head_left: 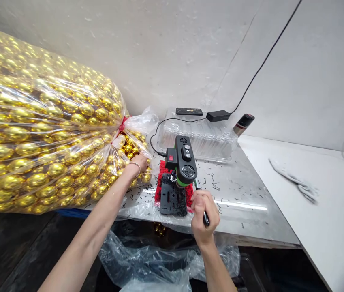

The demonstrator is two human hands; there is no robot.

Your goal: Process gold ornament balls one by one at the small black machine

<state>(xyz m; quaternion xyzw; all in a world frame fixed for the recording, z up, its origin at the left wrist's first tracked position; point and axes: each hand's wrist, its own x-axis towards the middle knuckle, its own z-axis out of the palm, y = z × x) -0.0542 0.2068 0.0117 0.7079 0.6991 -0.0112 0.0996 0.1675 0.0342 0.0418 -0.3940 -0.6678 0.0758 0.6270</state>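
Note:
A large clear plastic bag [127, 121], tied with red string, bulges with shiny gold balls [13, 134]. At the bag's torn opening on its right side, my left hand [142, 161] reaches among the balls; its fingertips are hidden there. My right hand [206, 215] is wrapped round the black lever handle [206, 220] of a small bench press. The press has a black head [185, 160] with round vents and buttons, and a slotted black base plate [173, 198]. Beneath it lies a red mat [162, 167] strewn with black shavings.
Behind the press stands a clear plastic tray [197, 140] of clear pieces, with a phone [189, 111] and a power adapter [218, 116] on top. A black-capped bottle [244, 123] leans beside it. Gloves [293, 180] lie on the white table. Below the edge hangs an open plastic bag [147, 259].

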